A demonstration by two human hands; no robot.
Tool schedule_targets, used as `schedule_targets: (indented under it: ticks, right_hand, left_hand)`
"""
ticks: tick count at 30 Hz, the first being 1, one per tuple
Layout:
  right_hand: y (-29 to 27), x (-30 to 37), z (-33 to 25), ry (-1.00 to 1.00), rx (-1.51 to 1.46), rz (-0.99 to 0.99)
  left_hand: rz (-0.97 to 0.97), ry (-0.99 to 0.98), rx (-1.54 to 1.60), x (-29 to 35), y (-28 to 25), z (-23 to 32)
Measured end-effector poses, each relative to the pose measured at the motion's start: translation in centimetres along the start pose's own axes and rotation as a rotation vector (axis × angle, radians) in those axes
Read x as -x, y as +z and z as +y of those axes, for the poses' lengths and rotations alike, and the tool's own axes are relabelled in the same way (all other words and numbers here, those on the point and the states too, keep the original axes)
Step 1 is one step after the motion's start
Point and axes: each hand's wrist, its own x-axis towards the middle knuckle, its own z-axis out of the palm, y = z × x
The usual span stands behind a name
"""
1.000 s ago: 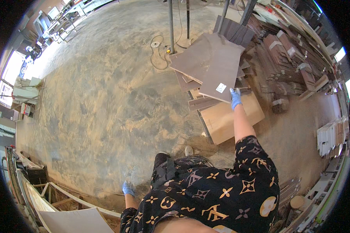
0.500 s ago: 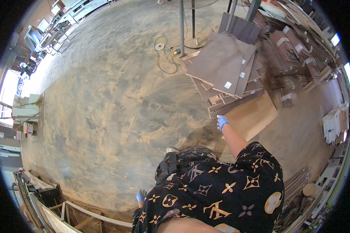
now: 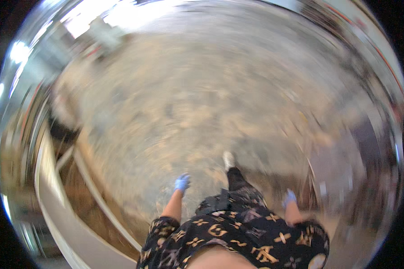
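Note:
My left hand (image 3: 182, 183), in a blue glove, hangs in front of my body above the floor. Its fingers look loosely apart, though blurred, and nothing shows in it. My right hand (image 3: 290, 197), also gloved in blue, is low beside my right hip. Motion smears its fingers, so their state is unclear. Nearest to it are the stacked brown panels (image 3: 334, 163) on the right, with a visible gap between. One light shoe (image 3: 229, 159) is stretched forward on the floor.
Dusty, stained concrete floor (image 3: 188, 107) spreads ahead. A pale wooden frame (image 3: 98, 197) stands close on the left, with a dark object (image 3: 63, 131) near its far end. Bright openings (image 3: 139, 15) glare at the far left. Stacks along the right edge are blurred.
My view has swung left, so the panel stack now lies farther right and the wooden frame looms larger. My right hand has left the panels' edge; my left hand has come forward.

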Motion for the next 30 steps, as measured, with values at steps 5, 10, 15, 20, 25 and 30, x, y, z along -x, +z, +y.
schedule_targets:
  ticks: [5,10,15,20,25,30]
  right_hand:
    - [6.3,-14.3,-14.9,0.111,0.312,0.01]
    - [40.5,-21.8,-26.0,-0.144,0.923,0.02]
    - [72.0,-22.4,-23.0,-0.445,1.293,-0.322]
    - [92.6,-21.0,-9.8,-0.368,1.256,-0.544]
    - [98.5,-23.1,0.3,-0.102,1.309,-0.525]
    - [102.5,-23.6,1.7,-0.074,1.383,-0.264]
  left_hand:
    - [0.17,0.061,-0.144,-4.9,-1.5,3.9]
    - [0.423,-0.065,-0.223,-3.1,-3.5,7.5]
    - [0.817,-0.212,0.051,-6.9,-7.6,-1.2]
    - [0.66,-0.347,-0.013,-8.3,-13.7,-8.1]
    - [0.448,-0.369,-0.384,-14.2,-25.6,-6.5]
    - [0.777,-0.219,0.102,-22.0,-41.2,9.1]
